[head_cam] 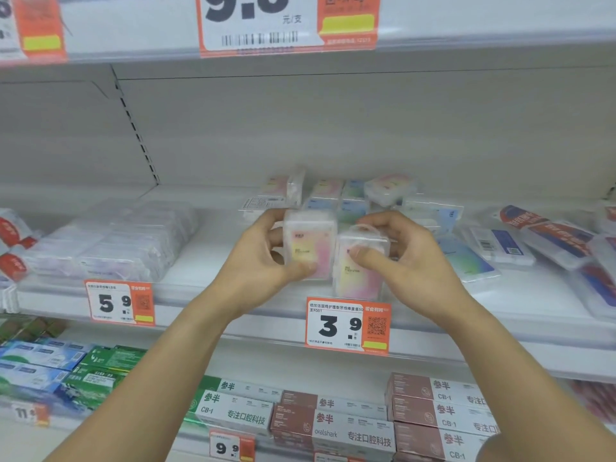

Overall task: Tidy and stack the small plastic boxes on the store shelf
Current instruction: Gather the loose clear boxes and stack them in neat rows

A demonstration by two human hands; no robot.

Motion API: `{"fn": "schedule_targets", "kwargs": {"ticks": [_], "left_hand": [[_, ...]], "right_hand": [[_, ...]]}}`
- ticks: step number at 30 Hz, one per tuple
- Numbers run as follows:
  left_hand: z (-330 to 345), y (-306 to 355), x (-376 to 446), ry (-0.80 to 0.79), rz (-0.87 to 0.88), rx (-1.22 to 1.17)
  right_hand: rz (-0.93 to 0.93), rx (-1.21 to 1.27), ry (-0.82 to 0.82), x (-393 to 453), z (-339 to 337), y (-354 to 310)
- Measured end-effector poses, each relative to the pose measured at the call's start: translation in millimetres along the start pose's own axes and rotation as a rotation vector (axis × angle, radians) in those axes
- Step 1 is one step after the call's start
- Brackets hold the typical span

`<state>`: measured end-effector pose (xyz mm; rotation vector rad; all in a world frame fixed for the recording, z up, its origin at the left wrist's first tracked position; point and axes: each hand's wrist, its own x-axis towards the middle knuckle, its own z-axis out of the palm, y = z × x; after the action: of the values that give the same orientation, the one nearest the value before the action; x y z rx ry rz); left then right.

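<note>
1. Gripping a small clear plastic box (310, 250) with a pink and yellow label, upright, in the left hand (258, 261), thumb across its lower front and fingers (266, 217) curled behind its left side.
2. Pinching a second box (361, 261) of the same kind in the right hand (405, 258), thumb pressed on its front face and fingers curled round its right side and back.
3. Held side by side above the front edge of the white store shelf (233, 295), the two boxes touching or very nearly so, the right one sitting lower than the left.
4. Lying behind them near the back of the shelf, a loose cluster of more small boxes (336, 195), pastel pink, yellow, blue and green, some flat, some tilted, one (388, 190) resting askew on top of the others.
5. Stacked to the left, a block of flat clear packs (113, 240); scattered to the right, flat packs with blue and red labels (500, 246).
6. Clipped to the shelf rail just below the hands, an orange and white price tag (348, 325) reading 3.9; further left, another (120, 303) reading 5.9.
7. Filling the shelf underneath, long toothpaste cartons (333, 425) in white, green and maroon.
</note>
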<state>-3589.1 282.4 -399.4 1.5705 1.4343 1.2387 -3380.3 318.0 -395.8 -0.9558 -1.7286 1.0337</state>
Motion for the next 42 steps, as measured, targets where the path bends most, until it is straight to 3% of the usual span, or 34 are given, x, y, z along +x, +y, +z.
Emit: {"fn": "schedule_targets", "kwargs": {"ticks": [4, 7, 12, 20, 26, 29, 32, 34, 37, 39, 42], "left_hand": [[-2, 0, -4, -0.088, 0.046, 0.257], [-2, -1, -6, -0.135, -0.006, 0.26], [-13, 5, -6, -0.18, -0.038, 0.253], [-29, 2, -14, -0.043, -0.037, 0.16], [-21, 6, -18, 0.163, 0.017, 0.273], [-16, 19, -16, 0.318, 0.209, 0.321], [-2, 35, -18, 0.25, 0.384, 0.504], [11, 42, -19, 0.121, 0.395, 0.706], [23, 43, -14, -0.026, 0.329, 0.965], [23, 44, -11, -0.03, 0.335, 1.032], [31, 61, -12, 0.102, 0.425, 0.946]], "right_hand": [[0.013, -0.219, -0.082, -1, -8, -1], [0.029, -0.375, -0.149, -4, -17, -2], [0.021, -0.359, -0.15, -7, -13, 2], [-0.064, -0.411, -0.154, -12, 11, 0], [-0.068, -0.417, -0.177, -12, 14, -1], [-0.131, -0.403, 0.009, -10, -3, -6], [-0.156, -0.404, 0.289, -6, -31, -10], [-0.111, -0.538, 0.365, -4, -52, -2], [-0.03, -0.764, 0.324, -6, -77, 13], [0.041, -0.866, 0.255, -10, -88, 17], [0.198, -0.952, 0.136, -15, -101, 19]]}}
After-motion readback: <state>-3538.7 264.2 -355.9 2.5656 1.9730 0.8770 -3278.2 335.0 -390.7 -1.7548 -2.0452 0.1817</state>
